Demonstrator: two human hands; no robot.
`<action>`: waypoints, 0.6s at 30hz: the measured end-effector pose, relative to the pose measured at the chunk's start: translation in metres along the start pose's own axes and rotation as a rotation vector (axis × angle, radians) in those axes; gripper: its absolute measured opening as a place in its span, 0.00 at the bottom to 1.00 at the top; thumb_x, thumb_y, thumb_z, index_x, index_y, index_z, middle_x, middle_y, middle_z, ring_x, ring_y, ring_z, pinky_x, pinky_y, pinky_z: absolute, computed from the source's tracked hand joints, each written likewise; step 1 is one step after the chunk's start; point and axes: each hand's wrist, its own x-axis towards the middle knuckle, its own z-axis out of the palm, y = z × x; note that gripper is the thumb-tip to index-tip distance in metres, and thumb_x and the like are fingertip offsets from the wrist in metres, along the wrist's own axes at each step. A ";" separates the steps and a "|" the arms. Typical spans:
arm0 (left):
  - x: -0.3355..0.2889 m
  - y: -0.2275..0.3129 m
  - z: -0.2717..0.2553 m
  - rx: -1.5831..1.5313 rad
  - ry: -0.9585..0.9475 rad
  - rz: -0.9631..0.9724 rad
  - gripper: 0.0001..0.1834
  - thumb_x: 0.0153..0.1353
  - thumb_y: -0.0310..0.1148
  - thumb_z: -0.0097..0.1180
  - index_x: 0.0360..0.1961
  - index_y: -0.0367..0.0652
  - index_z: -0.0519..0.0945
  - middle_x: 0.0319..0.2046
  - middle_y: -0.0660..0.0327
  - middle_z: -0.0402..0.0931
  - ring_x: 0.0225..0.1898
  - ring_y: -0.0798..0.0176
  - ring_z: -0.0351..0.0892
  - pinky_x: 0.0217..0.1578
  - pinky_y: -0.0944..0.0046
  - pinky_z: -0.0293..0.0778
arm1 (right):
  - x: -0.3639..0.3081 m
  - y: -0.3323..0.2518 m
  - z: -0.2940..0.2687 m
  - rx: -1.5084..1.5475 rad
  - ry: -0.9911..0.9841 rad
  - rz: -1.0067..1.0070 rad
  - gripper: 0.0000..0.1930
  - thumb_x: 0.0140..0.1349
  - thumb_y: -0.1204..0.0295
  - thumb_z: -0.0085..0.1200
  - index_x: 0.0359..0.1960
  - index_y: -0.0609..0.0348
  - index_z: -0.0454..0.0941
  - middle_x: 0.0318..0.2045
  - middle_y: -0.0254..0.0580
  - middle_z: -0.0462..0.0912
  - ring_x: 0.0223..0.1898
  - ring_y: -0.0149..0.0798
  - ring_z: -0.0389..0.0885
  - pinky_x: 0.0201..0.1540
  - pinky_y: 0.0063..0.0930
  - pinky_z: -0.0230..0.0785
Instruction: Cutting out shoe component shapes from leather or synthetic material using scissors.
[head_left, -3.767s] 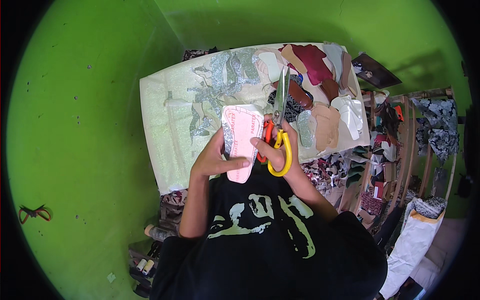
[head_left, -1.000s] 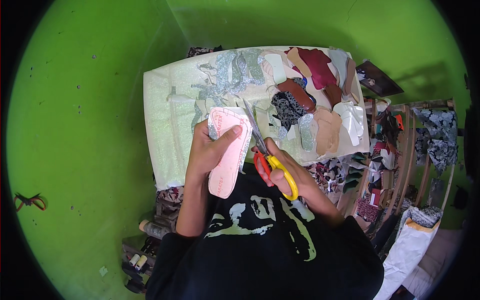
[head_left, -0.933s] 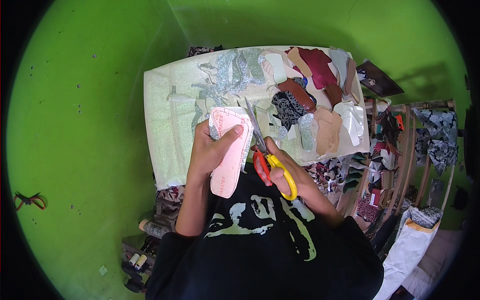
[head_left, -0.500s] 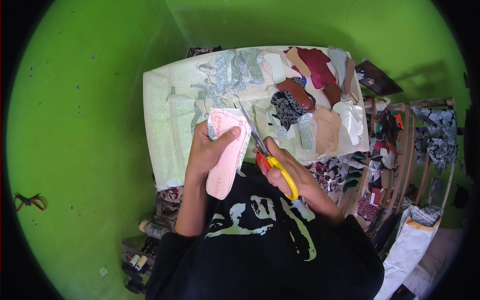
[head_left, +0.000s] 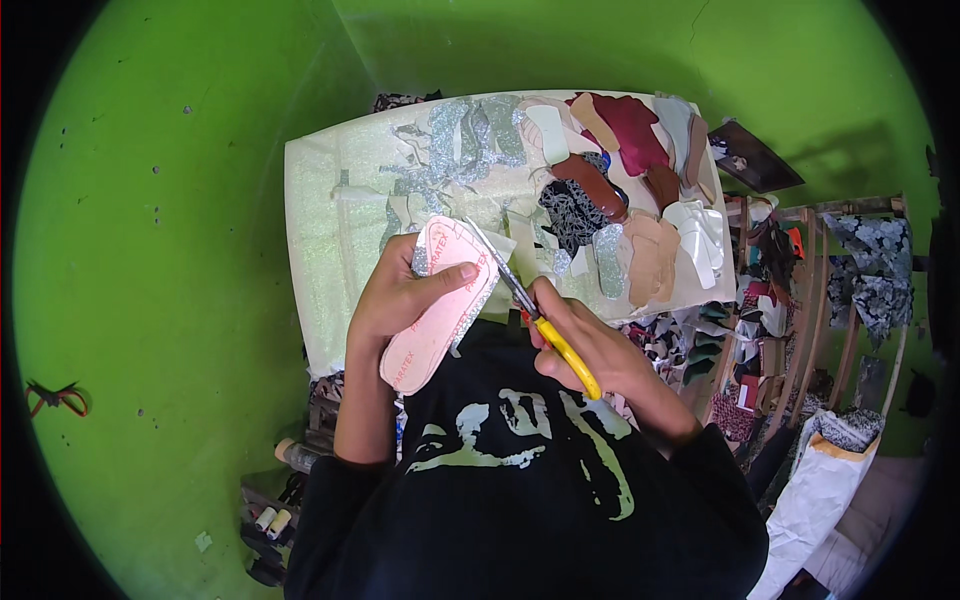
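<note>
My left hand [head_left: 405,295] grips a pale pink insole [head_left: 430,335] with red print, its thumb pressed on the upper face. Glittery silver material shows along the insole's right edge. In my right hand [head_left: 570,335] is a pair of scissors [head_left: 560,350] with yellow and orange handles. Their blades run up along the upper right edge of the insole, with a pale strip of material beside them. How far the blades are apart is hard to make out. Both hands are above my lap, just before the near edge of the table.
On the white-covered table [head_left: 325,235] lie silver glitter scraps [head_left: 465,135], a dark tangled heap [head_left: 572,222], a brown sole piece [head_left: 588,185] and maroon material [head_left: 630,135]. A wooden rack [head_left: 812,300] with scraps stands at the right, near a white sack [head_left: 825,490]. Green walls surround the table.
The insole has tilted, its lower end swinging left. My left hand has shifted slightly left, and the scissor blades now lie along the insole's upper right edge, the handles closer together.
</note>
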 end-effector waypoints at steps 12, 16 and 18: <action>0.000 0.007 -0.005 0.091 -0.038 -0.047 0.10 0.56 0.33 0.70 0.33 0.37 0.84 0.25 0.63 0.82 0.24 0.73 0.78 0.26 0.70 0.72 | -0.012 -0.002 0.009 -0.170 0.159 -0.193 0.36 0.68 0.63 0.52 0.69 0.73 0.50 0.36 0.50 0.77 0.35 0.47 0.75 0.41 0.38 0.72; 0.001 0.007 -0.006 0.133 -0.046 -0.078 0.10 0.56 0.33 0.70 0.34 0.37 0.84 0.26 0.63 0.83 0.25 0.73 0.78 0.27 0.70 0.73 | -0.004 -0.007 0.000 -0.020 0.002 0.000 0.32 0.65 0.46 0.52 0.48 0.66 0.58 0.31 0.58 0.73 0.34 0.59 0.74 0.41 0.46 0.68; 0.001 0.011 -0.004 0.126 -0.116 -0.092 0.11 0.56 0.33 0.70 0.35 0.37 0.85 0.26 0.63 0.83 0.26 0.73 0.79 0.29 0.70 0.74 | -0.003 -0.007 0.000 0.025 -0.046 0.025 0.33 0.65 0.46 0.53 0.48 0.66 0.58 0.31 0.58 0.73 0.34 0.59 0.74 0.41 0.46 0.68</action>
